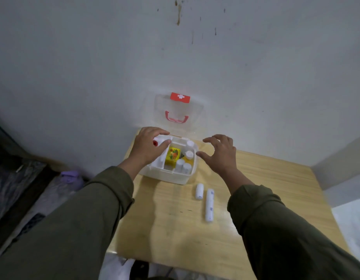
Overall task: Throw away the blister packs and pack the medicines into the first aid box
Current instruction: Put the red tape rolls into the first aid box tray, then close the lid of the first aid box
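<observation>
Left hand (148,147) grips a red-capped white bottle (159,140) over the first aid box (171,177)'s near-left compartment, right hand (220,153) spread empty beside it; risk: crowded bottles under the grip block seating, bottle tips out.

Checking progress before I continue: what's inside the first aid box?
In the box: a yellow carton and four white-capped bottles. The left hand covers the left compartment, holding a red-capped bottle.
</observation>
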### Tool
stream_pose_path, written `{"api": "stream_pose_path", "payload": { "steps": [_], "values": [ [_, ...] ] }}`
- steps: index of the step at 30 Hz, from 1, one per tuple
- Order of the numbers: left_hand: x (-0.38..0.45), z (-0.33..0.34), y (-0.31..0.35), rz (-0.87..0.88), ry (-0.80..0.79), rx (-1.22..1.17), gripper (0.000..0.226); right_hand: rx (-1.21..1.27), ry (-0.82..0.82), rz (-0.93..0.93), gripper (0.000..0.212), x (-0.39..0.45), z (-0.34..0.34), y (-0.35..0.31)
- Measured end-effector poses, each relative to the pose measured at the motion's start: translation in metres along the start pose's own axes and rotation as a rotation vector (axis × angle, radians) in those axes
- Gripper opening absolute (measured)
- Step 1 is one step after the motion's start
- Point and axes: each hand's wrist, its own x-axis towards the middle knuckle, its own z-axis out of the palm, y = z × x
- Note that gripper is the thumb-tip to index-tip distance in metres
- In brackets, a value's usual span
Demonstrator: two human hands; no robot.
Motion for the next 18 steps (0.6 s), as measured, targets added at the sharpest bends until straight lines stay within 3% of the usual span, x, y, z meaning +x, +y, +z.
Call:
{"api": "stream_pose_path", "payload": {
  "steps": [9,15,18],
  "values": [
    [-0.078,0.048,0.050,-0.044,0.176,0.033,0.022,-0.084,-0.194,0.087,0.038,-0.054,0.010,0.062],
    [-0.122,0.093,0.064,-0.148,0.082,-0.012,0.012,0.010,-0.257,0.260,0.045,-0.084,0.031,0.081],
    [-0.131,0.115,0.067,-0.247,0.006,0.012,0.018,0.085,-0.259,0.386,0.048,-0.091,0.039,0.083]
  ]
}}
